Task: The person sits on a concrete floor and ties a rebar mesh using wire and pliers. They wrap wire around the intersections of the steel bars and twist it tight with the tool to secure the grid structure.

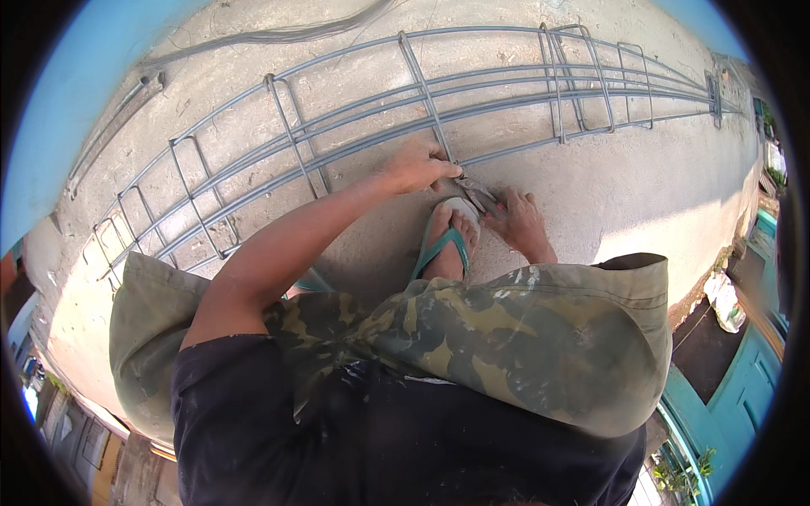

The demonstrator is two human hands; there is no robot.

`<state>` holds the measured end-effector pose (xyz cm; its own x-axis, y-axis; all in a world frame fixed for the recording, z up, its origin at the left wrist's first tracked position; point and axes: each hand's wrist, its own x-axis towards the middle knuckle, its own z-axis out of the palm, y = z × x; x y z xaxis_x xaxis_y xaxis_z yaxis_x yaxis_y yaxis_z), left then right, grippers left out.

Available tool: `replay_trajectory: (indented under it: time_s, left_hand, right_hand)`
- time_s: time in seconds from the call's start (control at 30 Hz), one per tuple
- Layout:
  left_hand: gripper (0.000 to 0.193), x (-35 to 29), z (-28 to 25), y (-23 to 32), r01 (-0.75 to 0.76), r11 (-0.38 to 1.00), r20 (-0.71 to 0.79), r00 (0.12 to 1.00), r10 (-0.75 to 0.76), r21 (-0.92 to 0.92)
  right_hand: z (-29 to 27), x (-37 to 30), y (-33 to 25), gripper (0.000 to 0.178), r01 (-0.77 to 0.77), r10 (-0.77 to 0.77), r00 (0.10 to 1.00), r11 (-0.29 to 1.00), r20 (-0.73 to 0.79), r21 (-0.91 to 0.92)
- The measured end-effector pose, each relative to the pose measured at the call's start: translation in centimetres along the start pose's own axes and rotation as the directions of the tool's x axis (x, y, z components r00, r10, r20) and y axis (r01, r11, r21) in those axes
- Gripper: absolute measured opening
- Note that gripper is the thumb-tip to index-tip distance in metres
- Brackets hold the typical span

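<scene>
A long rebar cage (pixel 363 115) of grey steel rods with bent stirrups stretches across the concrete in front of me. My left hand (pixel 413 168) is closed on the cage's near rod, at the lower corner of a stirrup (pixel 426 93). In my right hand (pixel 521 224) is a pair of pincers (pixel 477 194), dull metal with a bit of red at the handle. The pincers' jaws are at that same corner, close to my left thumb. Whether they bite on a tie wire there is too small to tell.
My foot in a green flip-flop (pixel 447 244) stands just below the pincers. Beyond the cage lies a bundle of thin wire (pixel 295 35). Loose bars (pixel 114 122) rest at the far left. A white sack (pixel 724 301) and turquoise panels (pixel 747 384) are off to the right.
</scene>
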<state>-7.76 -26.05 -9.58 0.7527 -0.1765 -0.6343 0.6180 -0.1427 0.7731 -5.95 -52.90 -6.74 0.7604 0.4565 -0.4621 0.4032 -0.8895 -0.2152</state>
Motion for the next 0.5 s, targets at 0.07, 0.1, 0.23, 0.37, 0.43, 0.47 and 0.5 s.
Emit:
replay_trajectory:
  time_s: [0.07,0.1,0.23,0.37,0.43,0.47,0.5]
  left_hand:
    - [0.040,-0.4,-0.3,1.1,0.042,0.995,0.098,0.994,-0.051,0.090]
    - [0.043,-0.9,-0.5,2.0,0.053,0.990,0.135,0.988,-0.071,0.128]
    - [0.053,0.1,-1.2,-0.7,-0.005,0.991,0.276,0.960,0.042,-0.131]
    - [0.057,1.1,-1.6,-0.7,0.180,0.970,0.368,0.923,-0.109,-0.165]
    - [0.057,-0.3,-1.9,1.5,0.141,0.987,0.352,0.930,-0.105,-0.079]
    - [0.054,0.4,-1.8,0.7,0.099,0.993,0.349,0.934,-0.068,-0.069]
    - [0.051,1.3,-1.6,-0.8,0.059,0.996,0.350,0.936,-0.034,-0.062]
  right_hand:
    - [0.3,0.0,0.3,0.025,-0.043,0.040,0.994,0.999,0.104,0.030]
    - [0.6,-0.1,0.5,0.025,-0.064,0.056,0.986,0.997,0.159,0.044]
    - [4.0,-2.4,0.6,0.020,0.101,-0.017,0.951,0.961,-0.310,0.259]
    - [3.6,-2.4,2.1,0.026,-0.146,0.319,0.947,0.520,-0.033,0.842]
    - [1.0,-1.7,2.9,0.021,-0.101,0.207,0.978,0.546,-0.018,0.832]
    - [-0.7,-1.3,2.7,0.020,-0.073,0.145,0.989,0.556,-0.010,0.828]
    - [-2.8,-1.3,1.7,0.021,0.011,0.067,0.995,0.694,-0.080,0.720]
